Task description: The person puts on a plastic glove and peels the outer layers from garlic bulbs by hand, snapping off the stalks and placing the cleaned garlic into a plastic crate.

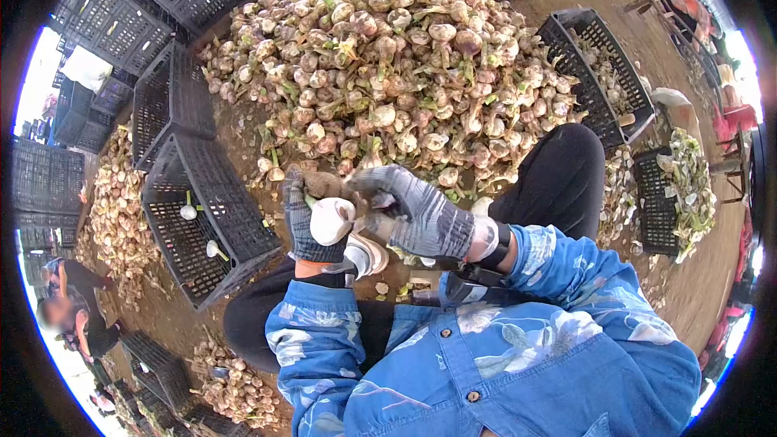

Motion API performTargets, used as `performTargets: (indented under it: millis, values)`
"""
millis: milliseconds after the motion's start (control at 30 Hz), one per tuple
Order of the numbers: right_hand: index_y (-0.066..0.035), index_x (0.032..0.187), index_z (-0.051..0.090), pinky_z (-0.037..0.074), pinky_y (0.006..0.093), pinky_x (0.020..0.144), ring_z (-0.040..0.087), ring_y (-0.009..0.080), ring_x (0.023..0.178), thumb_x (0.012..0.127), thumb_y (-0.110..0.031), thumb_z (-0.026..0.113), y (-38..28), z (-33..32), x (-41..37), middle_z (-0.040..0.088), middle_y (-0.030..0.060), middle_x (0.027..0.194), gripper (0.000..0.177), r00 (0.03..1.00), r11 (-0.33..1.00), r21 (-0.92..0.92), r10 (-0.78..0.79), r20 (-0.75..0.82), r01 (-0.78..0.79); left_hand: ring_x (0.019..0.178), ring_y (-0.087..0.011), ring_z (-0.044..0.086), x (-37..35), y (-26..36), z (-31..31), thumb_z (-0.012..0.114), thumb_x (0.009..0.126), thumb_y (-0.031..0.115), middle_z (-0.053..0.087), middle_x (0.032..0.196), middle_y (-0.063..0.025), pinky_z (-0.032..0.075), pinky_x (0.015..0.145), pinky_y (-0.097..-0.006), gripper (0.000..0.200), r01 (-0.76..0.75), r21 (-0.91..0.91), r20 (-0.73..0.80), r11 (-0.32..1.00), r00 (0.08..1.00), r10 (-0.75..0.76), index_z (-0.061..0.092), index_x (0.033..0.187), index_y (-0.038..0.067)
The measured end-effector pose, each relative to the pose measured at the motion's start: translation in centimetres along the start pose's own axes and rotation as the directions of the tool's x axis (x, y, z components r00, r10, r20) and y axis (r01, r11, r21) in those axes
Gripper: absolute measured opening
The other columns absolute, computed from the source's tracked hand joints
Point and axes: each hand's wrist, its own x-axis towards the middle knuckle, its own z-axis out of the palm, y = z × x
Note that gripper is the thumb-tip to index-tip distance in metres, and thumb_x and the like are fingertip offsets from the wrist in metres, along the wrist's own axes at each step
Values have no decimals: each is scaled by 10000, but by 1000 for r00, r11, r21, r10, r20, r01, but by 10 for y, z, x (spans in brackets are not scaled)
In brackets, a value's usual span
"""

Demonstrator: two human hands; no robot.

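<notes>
My left hand (306, 214), in a grey striped glove, is closed around a white garlic bulb (330, 221) in front of my body. My right hand (421, 214), gloved alike, is closed just to the right of the bulb, its fingertips near the bulb's root side; whatever it grips is hidden. Beyond both hands rises a large heap of garlic (388, 57) with dried stems. Two trimmed bulbs (188, 212) lie in the tilted black crate (243, 202) on the left.
Black crates (113, 16) are stacked at the upper left. Another crate (627, 133) at the right holds garlic scraps. More garlic (125, 210) lies on the left ground. A person (81, 307) sits at the far left. A crate (655, 202) stands beside peelings.
</notes>
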Motion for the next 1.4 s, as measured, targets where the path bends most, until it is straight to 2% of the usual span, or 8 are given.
performTargets:
  millis: [200,267,567,900,967,1000,1067,1400]
  values:
    - [-36,959,575,461,332,790,569,271,883,727,-18,606,-6,-13,18,563,137,936,235,890,819,-386,-301,342,425,624,-226,507,-14,-7,22,385,911,341,504,607,-40,432,640,-337,355,81,338,-838,938,479,260,481,653,117]
    - [-49,927,593,476,353,765,585,274,840,778,-75,576,2,-4,-6,587,100,901,152,827,930,-132,-233,511,344,567,-198,446,31,-6,59,402,896,378,479,598,-35,381,544,-328,373,95,244,-543,965,838,55,472,638,119]
    - [-88,954,626,471,381,718,595,319,817,779,-240,563,30,-33,-24,617,168,865,240,895,936,-345,205,396,-61,606,-175,551,33,9,85,511,831,394,570,620,-15,466,564,-284,299,-48,319,-916,946,239,321,564,677,143]
    - [-43,943,633,457,364,782,593,305,913,731,-327,564,149,-146,23,628,183,931,361,865,664,-581,478,-153,-470,1084,-308,500,-41,198,176,674,643,558,544,1113,-247,365,956,-330,903,983,84,-185,-160,173,967,403,1202,-98]
    - [-31,976,622,452,376,789,594,312,911,727,-320,581,167,-156,40,623,204,928,384,816,637,-511,478,-326,-577,1108,-275,481,24,152,162,588,807,397,489,1186,-215,370,963,-402,628,-391,745,-660,540,-314,683,397,1186,-65]
    - [-43,1091,569,448,378,808,582,324,944,737,-324,589,168,-159,47,605,219,991,452,788,637,-465,494,-367,-615,1019,-287,495,14,128,142,547,846,337,510,1075,-173,406,915,-418,470,355,796,-563,489,138,815,421,1112,-28]
    - [-61,1216,472,440,374,834,555,340,998,745,-327,604,178,-165,66,568,229,1078,557,733,524,-513,515,-445,-680,910,-280,507,29,82,111,497,871,311,539,929,-128,433,872,-427,361,-68,463,-732,884,533,424,472,1023,-16]
    - [-98,1271,406,434,411,844,559,365,988,748,-175,555,222,-172,117,561,254,1066,549,645,440,-472,516,-563,-764,840,-174,602,76,-43,63,495,879,321,610,924,-27,502,711,-315,317,474,311,-948,824,216,234,547,1108,108]
